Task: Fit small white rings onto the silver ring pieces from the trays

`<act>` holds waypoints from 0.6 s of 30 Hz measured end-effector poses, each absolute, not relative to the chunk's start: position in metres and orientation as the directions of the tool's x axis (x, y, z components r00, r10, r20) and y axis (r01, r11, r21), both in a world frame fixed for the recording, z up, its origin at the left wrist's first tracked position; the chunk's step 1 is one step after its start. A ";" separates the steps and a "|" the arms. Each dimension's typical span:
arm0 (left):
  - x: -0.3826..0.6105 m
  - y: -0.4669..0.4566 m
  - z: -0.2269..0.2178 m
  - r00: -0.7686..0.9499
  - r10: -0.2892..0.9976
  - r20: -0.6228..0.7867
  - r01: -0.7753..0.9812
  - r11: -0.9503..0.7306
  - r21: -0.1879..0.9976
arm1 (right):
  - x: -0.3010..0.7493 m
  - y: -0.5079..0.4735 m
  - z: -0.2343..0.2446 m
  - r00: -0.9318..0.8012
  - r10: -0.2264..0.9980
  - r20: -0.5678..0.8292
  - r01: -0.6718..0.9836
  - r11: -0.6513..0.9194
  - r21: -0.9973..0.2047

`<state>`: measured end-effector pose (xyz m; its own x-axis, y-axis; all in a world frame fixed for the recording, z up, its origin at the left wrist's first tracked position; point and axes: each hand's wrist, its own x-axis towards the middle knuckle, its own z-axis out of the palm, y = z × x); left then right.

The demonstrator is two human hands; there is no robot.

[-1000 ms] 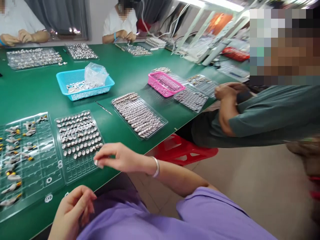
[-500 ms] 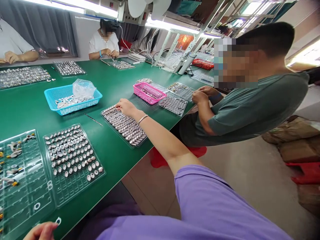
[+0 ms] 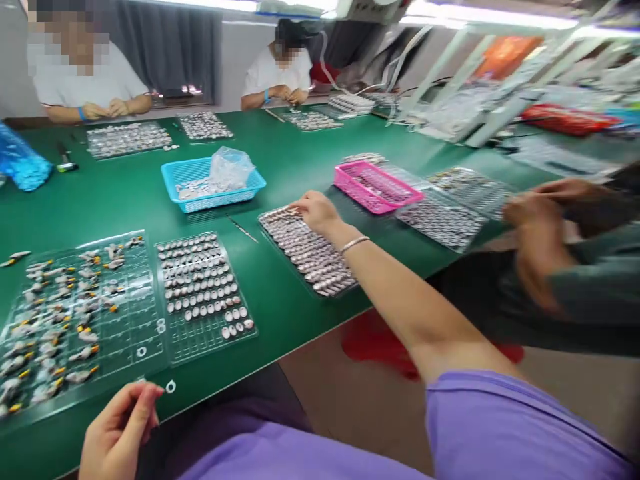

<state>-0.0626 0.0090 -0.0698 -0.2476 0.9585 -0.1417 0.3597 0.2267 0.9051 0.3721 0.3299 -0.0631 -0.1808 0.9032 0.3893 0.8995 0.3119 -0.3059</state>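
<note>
1. Clear plastic tray of long silver metal pieces laid in rows (image 3: 320,267): sits on the green table (image 3: 280,160), angled, with its near end close to the table's front edge.
2. Right hand (image 3: 315,210): arm stretched out over the tray, palm down on its far left end. Fingers are bent, with the tips on the top rows of pieces. Can't tell whether it has one pinched, because the fingertips are hidden behind the knuckles. There is a thin silver bangle (image 3: 355,244) on the wrist, above the middle of the tray.
3. Left hand (image 3: 117,433): well apart from the tray, down-left at the table's front edge. It is half curled with thumb and fingertips close together. Nothing shows in it, but I can't tell for sure.
4. Small white ring (image 3: 171,386): on the table just beside the left fingertips, not touching them.
5. Thin metal pick (image 3: 243,229): lies flat just left of the tray's far end.
6. Clear grid tray of small round silver caps (image 3: 203,293): left of the long-piece tray, with its near rows unfilled.
7. Wider clear grid tray of silver parts with yellow tips (image 3: 75,313): further left, butted against the cap tray.
8. Blue plastic mesh basket (image 3: 213,183), holding a clear bag and loose silver parts: beyond the tray, up-left.
9. Pink plastic mesh basket (image 3: 377,187): beyond the tray, up-right.
10. Co-worker's hands (image 3: 530,220): right of the tray, blurred, above more clear trays.
</note>
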 end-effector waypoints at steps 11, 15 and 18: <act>-0.118 0.138 -0.021 -0.157 0.972 0.177 0.985 0.140 0.105 | 0.180 0.219 -0.050 -0.661 0.529 0.533 0.427 0.848 -0.313; -0.122 0.171 -0.027 -0.162 0.982 0.098 0.987 0.160 0.032 | 0.146 0.171 -0.052 -0.691 0.372 0.619 0.205 0.923 -0.325; -0.123 0.175 -0.029 -0.159 0.984 0.083 0.987 0.158 0.021 | 0.143 0.155 -0.056 -0.651 0.406 0.642 0.162 0.900 -0.405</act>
<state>-0.1232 0.1754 -0.0288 -0.1589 0.9838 0.0835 0.9873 0.1577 0.0205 0.1427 0.1552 -0.0563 -0.6509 0.4056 0.6417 0.1616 0.9000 -0.4049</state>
